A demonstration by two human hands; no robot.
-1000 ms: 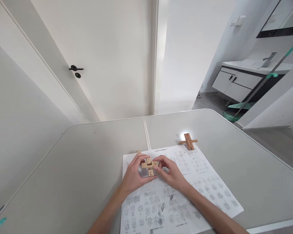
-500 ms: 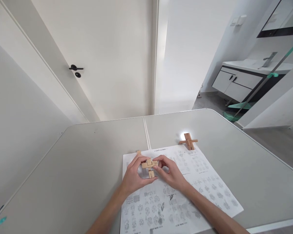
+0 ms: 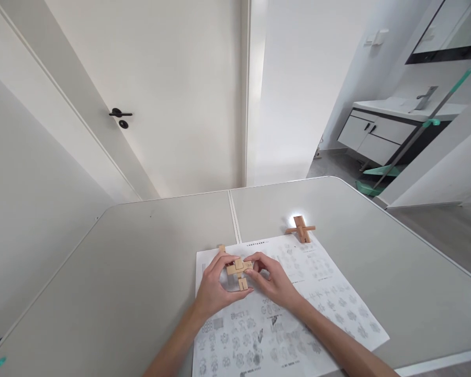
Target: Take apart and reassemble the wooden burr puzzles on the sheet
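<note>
Between my two hands is a light wooden interlocking puzzle (image 3: 239,267), made of notched blocks that cross one another. My left hand (image 3: 215,285) curls round its left side, with the index finger along the top and the thumb at the lower block. On the other side my right hand (image 3: 272,280) pinches the right end between thumb and fingertips. Under both hands lies a large white printed sheet (image 3: 255,327) covered with small grey diagrams. A small wooden block (image 3: 222,248) shows just past my left fingers, partly hidden by them.
A darker wooden cross-shaped puzzle (image 3: 301,229) stands at the sheet's far right corner. The grey table (image 3: 141,283) has a seam (image 3: 234,217) running toward its back edge. Beyond it are a door with a black handle (image 3: 120,113) and a sink cabinet (image 3: 377,133).
The view has shifted slightly. The puzzle's right-hand block sits a little more tilted against the others; both hands keep their hold.
</note>
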